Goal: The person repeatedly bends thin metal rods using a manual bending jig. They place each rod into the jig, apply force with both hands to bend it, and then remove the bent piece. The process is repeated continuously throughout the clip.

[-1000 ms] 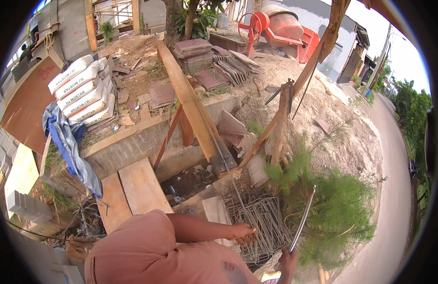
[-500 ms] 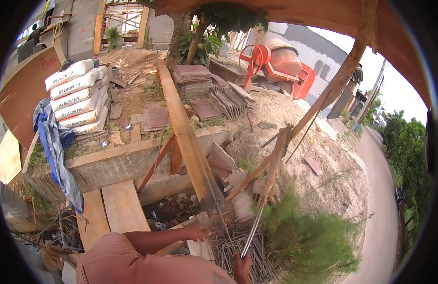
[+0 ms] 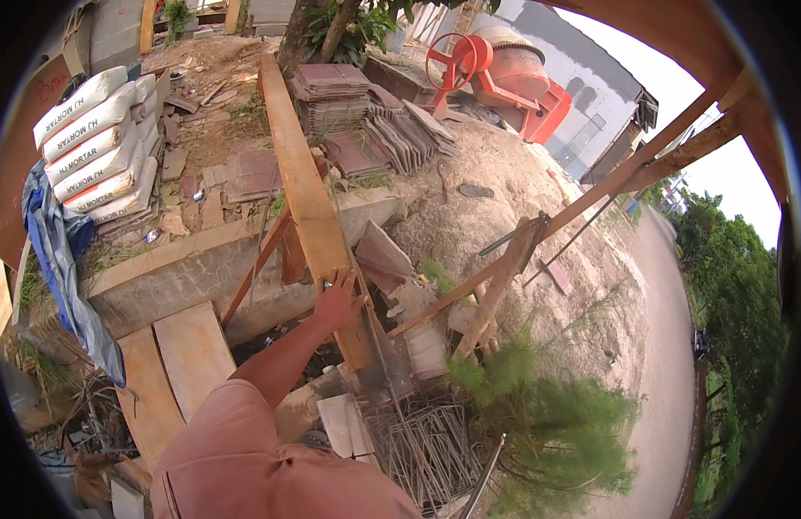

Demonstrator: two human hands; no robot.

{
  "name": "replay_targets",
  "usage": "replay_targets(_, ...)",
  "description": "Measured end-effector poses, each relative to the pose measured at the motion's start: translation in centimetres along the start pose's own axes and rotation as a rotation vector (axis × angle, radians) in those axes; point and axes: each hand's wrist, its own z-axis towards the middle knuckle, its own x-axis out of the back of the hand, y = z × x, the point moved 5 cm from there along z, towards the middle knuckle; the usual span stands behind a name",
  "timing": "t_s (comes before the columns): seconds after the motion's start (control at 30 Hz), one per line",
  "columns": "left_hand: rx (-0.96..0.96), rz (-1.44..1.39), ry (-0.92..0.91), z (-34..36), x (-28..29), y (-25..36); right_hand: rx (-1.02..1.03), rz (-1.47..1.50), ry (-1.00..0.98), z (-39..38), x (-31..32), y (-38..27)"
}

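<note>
The pink sleeve (image 3: 245, 467) fills the lower edge, and from it the bare left forearm runs up and away to the left hand (image 3: 336, 303). 1 second ago this hand hangs low over the heap of bent wire stirrups (image 3: 426, 450); half a second ago it is already rising. Now it lies on the long wooden plank (image 3: 305, 190), near the plank's lower end, fingers spread across the face and thumb out to the side. It looks laid flat rather than clamped, though I cannot tell whether the fingertips hook the far edge.

The right hand, in sight earlier holding a thin metal rod (image 3: 485, 476), has dropped out below the lower edge, so its state cannot be told. Only the rod's upper length shows, slanting up beside the stirrups.

So the attention has gone from the wire heap to the plank, which I judge is now being steadied or tested.

The plank leans steeply, its foot by the stirrups, its body crossing the top edge of the low concrete wall (image 3: 193, 268) and running on uphill. 2 flat boards (image 3: 193, 355) lie at the wall's foot, left of the arm. A blue tarp (image 3: 59, 259) hangs at the wall's left end below stacked white sacks (image 3: 98, 147). Beyond lie stacked roof tiles (image 3: 340, 95), a sand heap (image 3: 504, 216) and a red cement mixer (image 3: 504, 69).
</note>
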Motion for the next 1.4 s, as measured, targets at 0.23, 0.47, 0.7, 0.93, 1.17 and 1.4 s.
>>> replay_targets(0.23,-0.026,0.082,-0.034,0.5,-1.5,0.1,-0.147,0.0,0.024,-3.4,2.2,-0.3)
replay_targets(0.47,-0.057,0.107,-0.09,0.7,-1.2,0.7,-0.205,-0.007,0.022,-4.3,2.8,-0.6)
replay_targets(0.7,-0.065,0.157,-0.087,0.7,-2.1,0.2,-0.242,-0.016,0.01,-5.1,3.8,-0.4)
replay_targets(0.93,0.004,0.145,-0.071,1.1,-2.6,2.8,-0.298,0.033,0.028,-9.9,5.9,2.3)
replay_targets(1.17,0.067,0.327,-0.072,0.9,-2.6,0.5,-0.417,0.209,-0.104,-8.8,5.5,8.1)
replay_targets(1.4,0.055,0.33,-0.086,1.9,-3.6,1.2,-0.335,-0.025,-0.115,-6.6,6.7,9.0)
